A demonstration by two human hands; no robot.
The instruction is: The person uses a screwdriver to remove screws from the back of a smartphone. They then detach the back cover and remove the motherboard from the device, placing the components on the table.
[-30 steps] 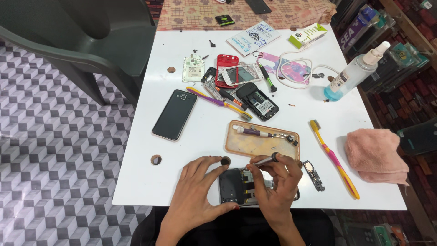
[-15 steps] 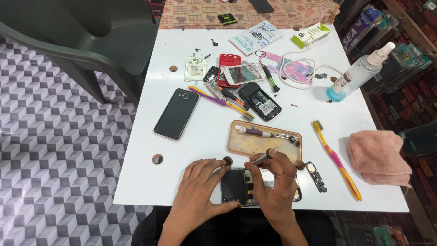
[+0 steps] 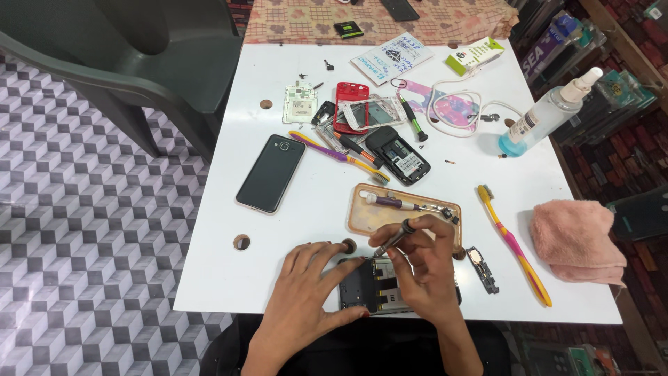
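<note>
Two bare hands work over an opened phone (image 3: 376, 287) that lies at the near edge of the white table (image 3: 229, 278). Fingers of the right hand (image 3: 426, 268) are pinched together around a small screwdriver (image 3: 391, 240), whose tip angles down to the top edge of the phone's exposed inside. The left hand (image 3: 311, 289) lies flat with its fingers spread, the fingertips pressing on the phone's left side and holding nothing.

Just beyond the right hand sits a translucent orange phone case (image 3: 369, 212) with a purple-handled tool (image 3: 390, 202) lying in it. Right of the hand, a small dark component (image 3: 482, 269) rests on the table, and next to it a pink and yellow toothbrush (image 3: 513, 245) lies at a slant. A folded pink cloth (image 3: 574, 240) sits at the table's right edge.

Farther out, a black smartphone (image 3: 271, 173) lies back up on the left. Near the middle are a second yellow and purple toothbrush (image 3: 339, 157), a black phone with its back open (image 3: 398, 154), a red phone frame (image 3: 350, 106) and a small green circuit board (image 3: 300, 103). A spray bottle with blue liquid (image 3: 550, 115) lies on its side toward the far right, beside a white coiled cable (image 3: 456, 104). A dark green plastic chair (image 3: 139, 63) stands at the table's far left corner on the patterned tile floor (image 3: 83, 244).
</note>
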